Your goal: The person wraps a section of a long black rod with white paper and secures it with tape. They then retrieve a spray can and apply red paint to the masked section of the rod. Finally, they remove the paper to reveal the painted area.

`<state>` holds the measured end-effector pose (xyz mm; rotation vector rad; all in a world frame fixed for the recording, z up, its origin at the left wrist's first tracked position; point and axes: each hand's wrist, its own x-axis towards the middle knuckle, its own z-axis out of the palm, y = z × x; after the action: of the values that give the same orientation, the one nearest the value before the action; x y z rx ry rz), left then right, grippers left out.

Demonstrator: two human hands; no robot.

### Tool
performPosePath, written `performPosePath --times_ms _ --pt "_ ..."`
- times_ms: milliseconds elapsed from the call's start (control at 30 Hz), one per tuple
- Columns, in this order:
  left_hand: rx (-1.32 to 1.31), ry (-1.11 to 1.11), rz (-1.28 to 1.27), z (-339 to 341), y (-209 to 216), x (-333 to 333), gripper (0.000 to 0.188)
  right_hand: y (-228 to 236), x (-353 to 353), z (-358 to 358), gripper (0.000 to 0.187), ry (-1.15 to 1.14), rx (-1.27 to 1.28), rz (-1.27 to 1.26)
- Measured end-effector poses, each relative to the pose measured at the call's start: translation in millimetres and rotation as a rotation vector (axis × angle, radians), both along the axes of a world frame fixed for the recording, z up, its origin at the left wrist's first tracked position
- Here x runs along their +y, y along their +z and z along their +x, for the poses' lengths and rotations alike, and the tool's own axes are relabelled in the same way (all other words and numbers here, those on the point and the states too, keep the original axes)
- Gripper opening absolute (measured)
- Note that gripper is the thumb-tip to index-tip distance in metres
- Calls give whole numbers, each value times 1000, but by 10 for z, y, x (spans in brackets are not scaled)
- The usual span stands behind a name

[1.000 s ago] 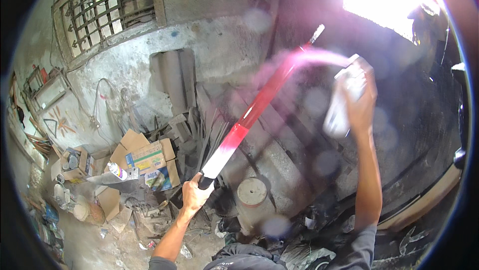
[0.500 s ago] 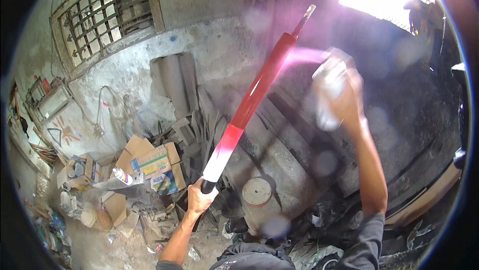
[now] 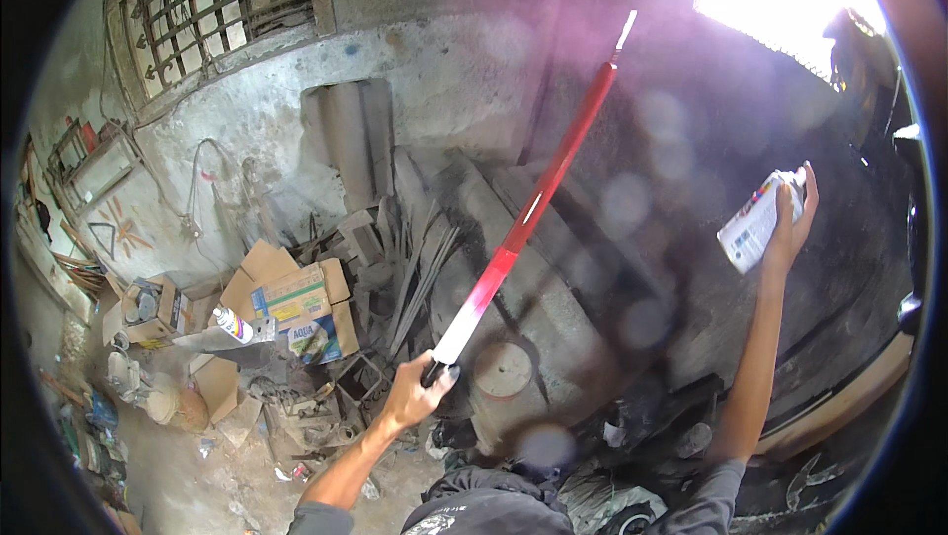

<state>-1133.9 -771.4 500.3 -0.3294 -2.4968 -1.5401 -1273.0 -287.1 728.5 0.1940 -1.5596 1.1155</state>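
Note:
My left hand (image 3: 415, 395) grips the lower, dark end of a long rod (image 3: 533, 211) that slants up to the right; its lower part is white and the rest is painted red, with a bare tip at the top. My right hand (image 3: 793, 221) is raised out to the right and holds a white spray can (image 3: 756, 220), well apart from the rod. No spray mist shows between can and rod.
Open cardboard boxes (image 3: 296, 298) and another spray can (image 3: 233, 324) lie in the rubble at the left. A round concrete block (image 3: 504, 377) stands just below the rod. A barred window (image 3: 212, 6) sits in the wall; bright light glares at the top right.
The right hand with the can has drawn away from the rod, down and to the right. The red spray mist has stopped. The rod has tilted slightly more upright.

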Motion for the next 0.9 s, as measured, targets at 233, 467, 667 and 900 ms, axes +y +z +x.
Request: performPosePath --times_ms 233,467,667,900 --pt "-107 -55 26 2 -23 -53 56 -280 -608 568 57 -155 -97 505" --pt "-74 13 87 -48 -81 -173 66 -15 -1658 675 53 548 -183 1252" --pt "-151 45 138 34 -163 -344 60 964 -1171 96 51 199 50 341" --pt "-156 60 137 68 -268 -460 61 400 -1884 846 60 693 -445 1102"
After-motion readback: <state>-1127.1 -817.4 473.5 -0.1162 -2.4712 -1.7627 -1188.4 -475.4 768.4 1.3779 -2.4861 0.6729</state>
